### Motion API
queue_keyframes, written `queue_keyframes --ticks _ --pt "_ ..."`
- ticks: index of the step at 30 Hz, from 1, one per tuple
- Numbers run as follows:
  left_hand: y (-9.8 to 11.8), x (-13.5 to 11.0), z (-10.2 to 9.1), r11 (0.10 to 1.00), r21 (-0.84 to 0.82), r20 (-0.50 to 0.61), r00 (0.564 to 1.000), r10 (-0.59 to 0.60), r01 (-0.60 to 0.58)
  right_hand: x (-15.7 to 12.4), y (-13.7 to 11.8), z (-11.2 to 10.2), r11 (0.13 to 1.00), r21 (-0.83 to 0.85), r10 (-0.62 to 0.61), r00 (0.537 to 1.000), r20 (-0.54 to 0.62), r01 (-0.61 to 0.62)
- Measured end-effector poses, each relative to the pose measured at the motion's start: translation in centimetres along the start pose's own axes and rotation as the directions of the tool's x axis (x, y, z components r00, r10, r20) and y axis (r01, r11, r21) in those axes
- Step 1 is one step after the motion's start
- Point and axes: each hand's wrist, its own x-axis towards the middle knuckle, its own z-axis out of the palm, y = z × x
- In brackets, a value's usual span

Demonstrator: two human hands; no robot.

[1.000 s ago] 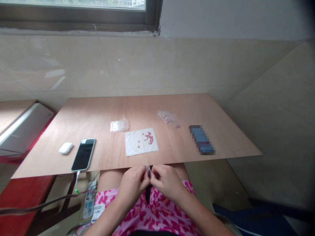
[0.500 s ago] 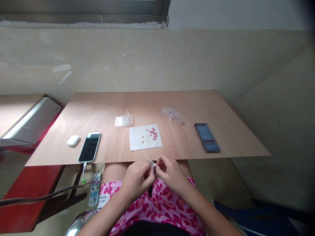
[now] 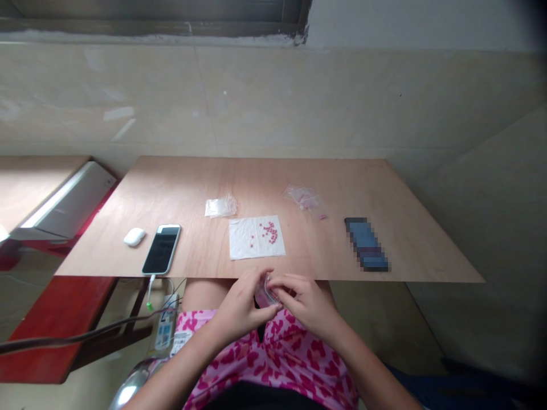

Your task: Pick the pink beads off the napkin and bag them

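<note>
Just off the table's front edge, above my lap, my left hand (image 3: 243,300) grips a small clear plastic bag (image 3: 264,294) between thumb and fingers. The bag's edge bows outward. My right hand (image 3: 311,302) is closed at the bag's right side, fingertips on its edge; whether any reach inside is hidden. Beyond the hands, a white tissue (image 3: 241,247) lies flat on the table. Several small pink beads (image 3: 272,232) are scattered on its right half. Flat clear bags (image 3: 220,206) lie stacked behind it to the left. Bags with pink contents (image 3: 306,198) overlap behind it to the right.
On the wooden table (image 3: 311,250), a charging phone (image 3: 161,249) and a white earbud case (image 3: 134,237) lie at the left. A pixelated dark phone (image 3: 366,245) lies at the right. A cable (image 3: 77,344) crosses left of my lap, near a power strip (image 3: 166,327).
My left hand has opened wider around the bag, whose mouth now bows apart. My right fingers have straightened somewhat along its edge. The whole view has shifted slightly.
</note>
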Motion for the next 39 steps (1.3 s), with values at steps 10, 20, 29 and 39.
queue_keyframes --ticks 10,20,29,39 --pt "0.0 0.4 -0.7 0.979 0.156 0.096 0.989 0.116 -0.13 -0.2 0.0 -0.8 0.974 -0.217 -0.032 0.985 0.17 0.069" --pt "0.4 0.8 -1.6 0.965 -0.24 0.297 0.954 -0.031 0.107 -0.3 -0.4 -1.6 0.96 -0.215 -0.144 0.973 0.18 0.182" --pt "0.2 0.9 -2.8 0.904 -0.285 0.566 0.817 -0.109 0.318 -0.8 -0.7 -2.1 0.975 -0.206 -0.025 0.967 0.255 0.079" --pt "-0.5 1.5 -5.7 0.877 -0.248 0.665 0.73 -0.155 0.412 -0.7 0.4 -3.8 0.961 -0.26 -0.021 0.961 0.275 0.095"
